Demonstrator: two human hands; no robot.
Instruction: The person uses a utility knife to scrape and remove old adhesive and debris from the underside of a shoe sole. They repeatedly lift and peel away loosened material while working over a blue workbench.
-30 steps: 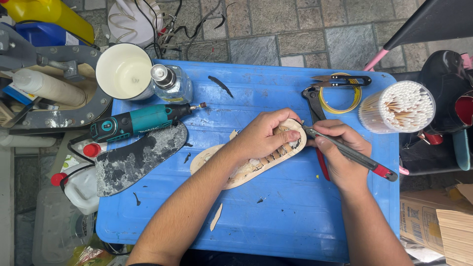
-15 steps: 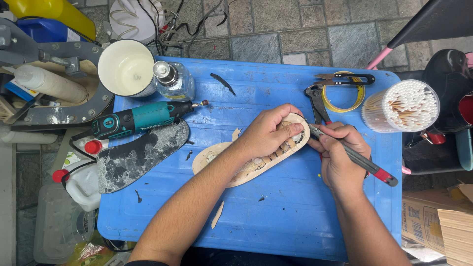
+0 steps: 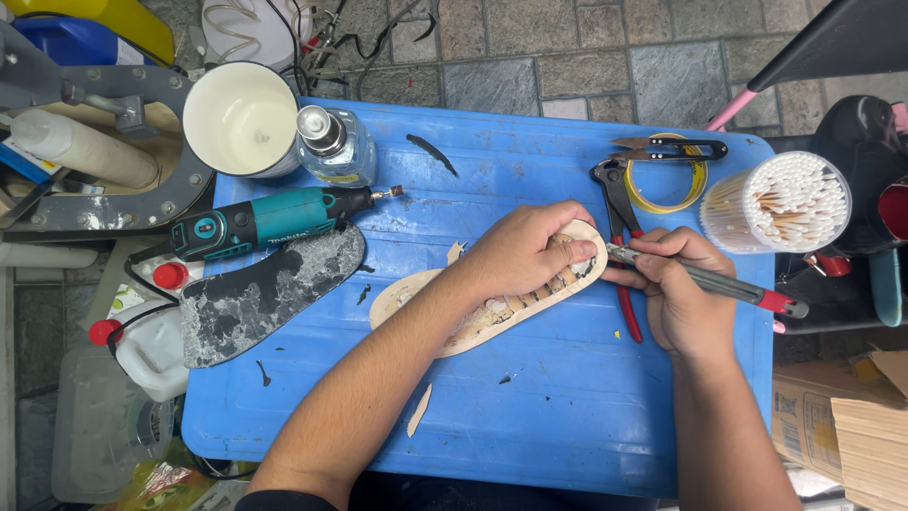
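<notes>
A tan shoe insole [image 3: 478, 326] lies at a slant on the blue table top [image 3: 530, 416]. My left hand [image 3: 525, 254] presses down on its toe end, fingers curled over the edge. My right hand [image 3: 683, 293] grips a grey utility knife with a red end [image 3: 719, 281], held like a pen. The blade tip touches the insole's toe edge beside my left fingertips. Red-handled pliers [image 3: 619, 237] lie under the knife and my right hand.
A teal rotary tool [image 3: 265, 220] and a dark worn sole [image 3: 260, 293] lie at the left. A white cup [image 3: 241, 118] and glass bottle [image 3: 333, 144] stand behind. Snips on a yellow tape ring [image 3: 667, 170] and a tub of cotton swabs [image 3: 780, 201] sit at the right.
My right hand and the knife have shifted slightly along the toe edge of the insole. My left hand keeps pressing on the insole in the same place.
</notes>
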